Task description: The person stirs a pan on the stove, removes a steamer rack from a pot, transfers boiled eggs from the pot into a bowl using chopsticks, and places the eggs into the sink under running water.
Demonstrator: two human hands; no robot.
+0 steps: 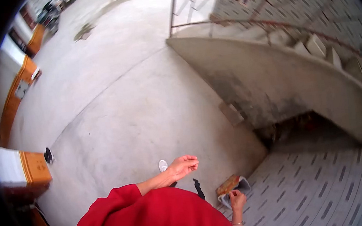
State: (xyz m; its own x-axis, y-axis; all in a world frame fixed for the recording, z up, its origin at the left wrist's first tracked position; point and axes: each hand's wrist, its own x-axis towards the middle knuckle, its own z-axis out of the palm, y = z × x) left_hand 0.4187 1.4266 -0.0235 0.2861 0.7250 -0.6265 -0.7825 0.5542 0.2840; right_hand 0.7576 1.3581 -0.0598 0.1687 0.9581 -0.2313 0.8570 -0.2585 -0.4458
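My left hand (182, 167) is in front of the red top (156, 213), fingers curled and drawn together. Whatever it may hold is too small to see. Lower right, my right hand (237, 199) has its fingertips pinched, with a thin band at the wrist; nothing can be made out between them. Behind that hand, near the tiled wall, is an object with an orange-brown top and pale sides (229, 185). Below my left hand a white shoe (163, 165) shows on the floor. A dark strip (198, 189) appears between the hands, its kind unclear.
Grey concrete floor (116, 119) stretches ahead. A concrete staircase (246, 72) with a metal railing (224, 21) rises on the right, above a dark recess. Tiled wall (310, 187) borders the lower right. Orange-tiled pillar bases (36, 166), a dark shoe (48, 156) and a motorbike (49, 16) are left.
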